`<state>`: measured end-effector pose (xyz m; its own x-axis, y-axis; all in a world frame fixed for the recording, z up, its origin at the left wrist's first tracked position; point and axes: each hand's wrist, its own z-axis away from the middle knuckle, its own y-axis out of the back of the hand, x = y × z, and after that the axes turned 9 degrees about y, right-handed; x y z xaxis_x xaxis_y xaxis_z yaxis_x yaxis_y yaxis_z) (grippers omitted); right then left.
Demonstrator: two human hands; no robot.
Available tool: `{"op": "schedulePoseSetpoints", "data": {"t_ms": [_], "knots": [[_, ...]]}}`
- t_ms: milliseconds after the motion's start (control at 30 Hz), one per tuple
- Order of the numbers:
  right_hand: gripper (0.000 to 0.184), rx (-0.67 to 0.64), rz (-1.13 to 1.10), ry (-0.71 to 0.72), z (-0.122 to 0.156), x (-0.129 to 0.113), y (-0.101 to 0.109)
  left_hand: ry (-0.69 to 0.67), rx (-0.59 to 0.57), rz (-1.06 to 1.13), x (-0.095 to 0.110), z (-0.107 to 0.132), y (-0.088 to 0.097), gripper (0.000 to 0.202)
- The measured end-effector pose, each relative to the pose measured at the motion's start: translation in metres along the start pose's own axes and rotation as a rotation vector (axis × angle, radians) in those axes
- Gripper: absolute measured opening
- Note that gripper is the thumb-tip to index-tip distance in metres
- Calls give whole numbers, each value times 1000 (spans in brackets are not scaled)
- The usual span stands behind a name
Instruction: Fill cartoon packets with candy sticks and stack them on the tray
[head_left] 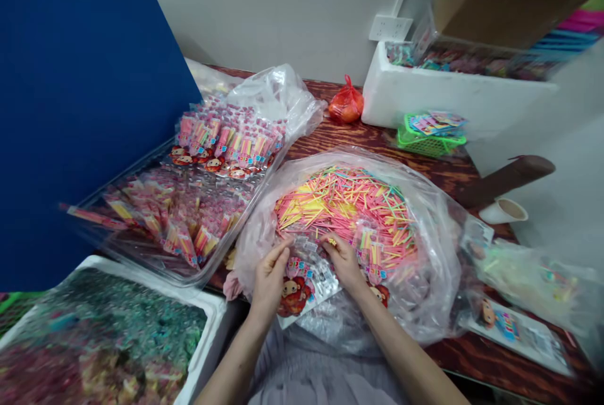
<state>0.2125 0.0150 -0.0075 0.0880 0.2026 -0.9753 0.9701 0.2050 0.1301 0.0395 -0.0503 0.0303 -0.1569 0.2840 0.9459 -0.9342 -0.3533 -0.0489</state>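
My left hand [272, 276] pinches the upper left edge of a printed plastic pouch [302, 288] with a cartoon figure on its front. At the pouch's upper right edge, the fingers of my right hand [345, 265] are closed on the plastic; a gold ring shows on one finger. Just beyond both hands, a large clear plastic bag [434, 254] lies wide, full of thin pink, yellow and green sticks [340, 197]. Filled pouches [372, 254] rest on the sticks to the right of my right hand.
At left, a clear tray [202, 276] carries filled pouches [226, 147]. A foam box [217, 317] of small packets stands front left. Behind are a red bag [346, 105], a green basket [427, 144] and a white foam box [453, 90]. A paper cup [503, 210] and flat pouches [523, 332] lie right.
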Motion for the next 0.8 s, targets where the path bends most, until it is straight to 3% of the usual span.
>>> {"op": "schedulePoseSetpoints", "data": {"t_ms": [133, 233, 467, 633, 800], "knots": [[16, -11, 37, 25, 2, -2, 1, 112, 50, 179, 11, 1, -5, 30], [15, -21, 62, 29, 3, -3, 2, 89, 53, 224, 14, 3, -10, 29], [13, -19, 73, 3, 3, 0, 2, 115, 3, 231, 15, 11, -13, 39], [13, -22, 78, -11, 3, -1, 2, 66, -56, 105, 15, 12, -6, 29], [14, -29, 85, -2, 5, 0, 3, 168, -62, 185, 11, 16, 1, 30]]}}
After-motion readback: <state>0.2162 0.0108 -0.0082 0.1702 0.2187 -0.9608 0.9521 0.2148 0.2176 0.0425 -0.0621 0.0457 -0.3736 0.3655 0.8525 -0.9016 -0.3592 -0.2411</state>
